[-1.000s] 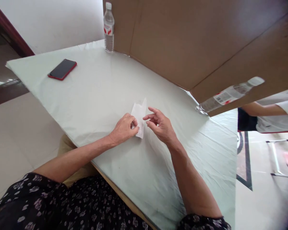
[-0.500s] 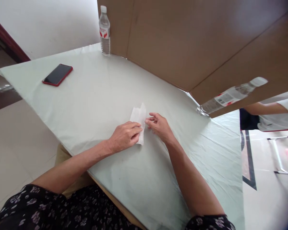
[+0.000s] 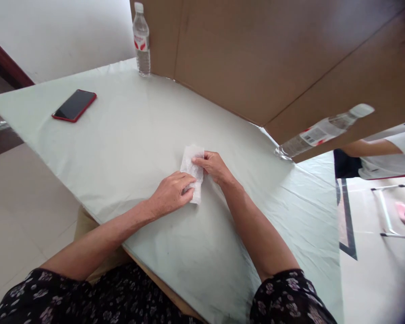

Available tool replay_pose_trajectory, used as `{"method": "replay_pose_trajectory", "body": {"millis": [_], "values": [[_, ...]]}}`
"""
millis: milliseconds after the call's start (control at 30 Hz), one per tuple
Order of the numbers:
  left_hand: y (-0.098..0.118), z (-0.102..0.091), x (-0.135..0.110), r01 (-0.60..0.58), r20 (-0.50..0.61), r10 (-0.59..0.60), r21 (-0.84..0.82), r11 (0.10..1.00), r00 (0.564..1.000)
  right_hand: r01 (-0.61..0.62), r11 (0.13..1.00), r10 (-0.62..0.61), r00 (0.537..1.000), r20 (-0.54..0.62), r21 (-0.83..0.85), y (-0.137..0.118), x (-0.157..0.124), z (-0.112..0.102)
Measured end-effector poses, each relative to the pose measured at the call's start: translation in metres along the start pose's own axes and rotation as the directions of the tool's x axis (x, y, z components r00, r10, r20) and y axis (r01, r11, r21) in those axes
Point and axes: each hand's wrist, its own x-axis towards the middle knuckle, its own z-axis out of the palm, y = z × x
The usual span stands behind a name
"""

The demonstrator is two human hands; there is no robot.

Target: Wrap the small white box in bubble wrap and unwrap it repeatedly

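Note:
A folded white paper tissue [image 3: 192,154] lies on the cloth-covered table in front of me. My right hand [image 3: 213,166] pinches its upper right edge, the thumb on top and the other fingers partly hidden behind it. On the lower left part of the tissue rests my left hand [image 3: 176,190], its fingers curled and holding the sheet down. The tips of those fingers are partly hidden.
A phone in a red case [image 3: 74,105] lies at the left. One water bottle [image 3: 141,42] stands at the back beside a brown cardboard panel [image 3: 222,58]; another bottle [image 3: 324,131] stands at the right. Beyond it shows another person's arm [image 3: 369,147].
My right hand has moved onto the tissue and now grips its upper right edge. The tissue lies flatter, and my left hand stays on it. The whole view has shifted slightly.

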Motion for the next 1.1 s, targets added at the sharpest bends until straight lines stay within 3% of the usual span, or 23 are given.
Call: {"method": "replay_pose_trajectory", "body": {"millis": [133, 233, 333, 400, 500, 667, 867, 967, 1100], "values": [[0.003, 0.0, -0.002, 0.069, 0.023, -0.069, -0.015, 0.998, 0.997, 0.111, 0.99, -0.111, 0.994, -0.009, 0.086, -0.005, -0.018, 0.004], [0.007, 0.002, -0.008, 0.179, -0.094, -0.176, 0.022, 0.984, 0.98, 0.192, 0.977, -0.194, 0.981, 0.017, 0.092, -0.012, -0.041, 0.007], [0.008, 0.005, -0.012, 0.25, -0.227, -0.241, 0.011, 0.968, 0.944, 0.278, 0.961, -0.277, 0.96, 0.025, -0.007, -0.016, -0.065, 0.01], [0.007, 0.007, -0.012, 0.228, -0.236, -0.222, -0.005, 0.974, 0.946, 0.332, 0.939, -0.332, 0.943, 0.019, -0.092, -0.013, -0.08, 0.013], [0.004, 0.006, -0.01, 0.181, -0.16, -0.182, -0.018, 0.983, 0.97, 0.423, 0.883, -0.431, 0.902, 0.007, -0.201, 0.001, -0.099, 0.017], [0.0, -0.003, -0.012, 0.155, -0.077, -0.16, -0.062, 0.986, 0.984, 0.598, 0.698, -0.616, 0.782, 0.095, -0.395, 0.033, -0.115, 0.021], [-0.016, -0.013, -0.031, -0.129, 0.052, 0.129, -0.01, 0.992, 0.99, 0.711, 0.495, -0.705, 0.665, 0.247, -0.5, 0.055, -0.111, 0.016], [-0.023, -0.01, -0.029, -0.142, 0.045, 0.142, 0.016, 0.99, 0.989, 0.694, 0.491, -0.679, 0.684, 0.268, -0.527, 0.052, -0.103, 0.013], [-0.018, -0.012, -0.012, -0.008, -0.003, 0.008, -0.102, 0.995, 1.0, 0.623, 0.64, -0.604, 0.77, 0.207, -0.45, 0.035, -0.093, 0.007]]}}
